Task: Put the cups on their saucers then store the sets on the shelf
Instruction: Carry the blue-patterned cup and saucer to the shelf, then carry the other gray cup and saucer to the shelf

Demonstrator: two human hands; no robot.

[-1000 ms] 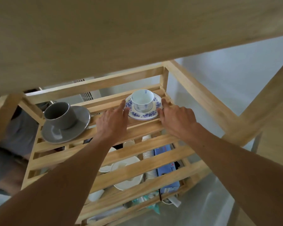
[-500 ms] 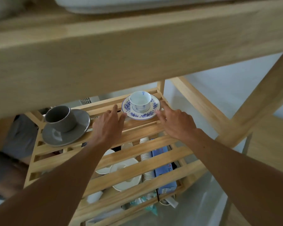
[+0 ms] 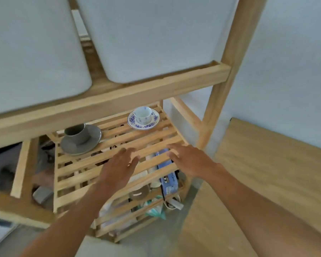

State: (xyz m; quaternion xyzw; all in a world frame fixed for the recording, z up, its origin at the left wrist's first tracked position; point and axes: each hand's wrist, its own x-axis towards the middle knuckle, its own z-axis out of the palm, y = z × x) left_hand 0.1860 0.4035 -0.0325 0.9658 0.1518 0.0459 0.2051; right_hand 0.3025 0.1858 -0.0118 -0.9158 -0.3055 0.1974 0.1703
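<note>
A white cup with blue flowers (image 3: 142,114) stands on its matching saucer (image 3: 152,123) at the back right of the slatted wooden shelf (image 3: 119,145). A grey cup (image 3: 76,133) sits on a grey saucer (image 3: 93,143) at the back left of the same shelf. My left hand (image 3: 119,167) hovers over the front slats, fingers spread, holding nothing. My right hand (image 3: 191,160) is at the shelf's front right corner, also open and empty. Both hands are well short of the cups.
Two white bins (image 3: 152,34) sit on the shelf above, behind a wooden rail (image 3: 119,97). Under the slats lie white plates, stacked cups and a blue box (image 3: 168,180). A wooden upright (image 3: 226,71) stands at right, a wooden tabletop (image 3: 267,173) beside it.
Both hands let go of the blue-flowered saucer and drew back toward the shelf's front edge. The view has risen, so the bins above show.
</note>
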